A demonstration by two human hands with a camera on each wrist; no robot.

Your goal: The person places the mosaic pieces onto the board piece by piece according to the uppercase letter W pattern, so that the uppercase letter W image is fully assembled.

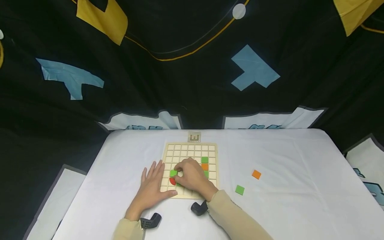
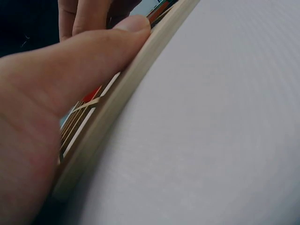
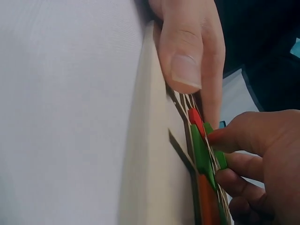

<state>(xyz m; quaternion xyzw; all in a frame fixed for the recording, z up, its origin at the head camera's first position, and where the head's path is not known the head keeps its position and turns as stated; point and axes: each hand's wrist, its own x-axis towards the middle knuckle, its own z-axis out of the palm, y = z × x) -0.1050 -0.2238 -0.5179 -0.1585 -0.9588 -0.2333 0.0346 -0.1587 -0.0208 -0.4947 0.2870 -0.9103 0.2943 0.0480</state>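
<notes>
A pale wooden grid board (image 1: 177, 147) lies on the white table. My left hand (image 1: 151, 188) rests flat along its left side, fingers straight, thumb (image 2: 133, 28) on the near edge. My right hand (image 1: 193, 175) reaches over the board and pinches a green square tile (image 1: 173, 173) between thumb (image 3: 229, 138) and fingers, at the left part of the grid. Just below that tile sits a red rounded piece (image 1: 172, 181). Another green tile (image 1: 179, 184) lies beside it, partly under the right hand. On the right, an orange tile (image 1: 205, 166) sits between two green tiles (image 1: 205, 160).
A loose green tile (image 1: 239, 190) and a loose orange tile (image 1: 256, 174) lie on the table right of the board. A small pattern card (image 1: 194, 136) touches the far side of the board. Dark cloth (image 1: 180, 93) hangs behind the table.
</notes>
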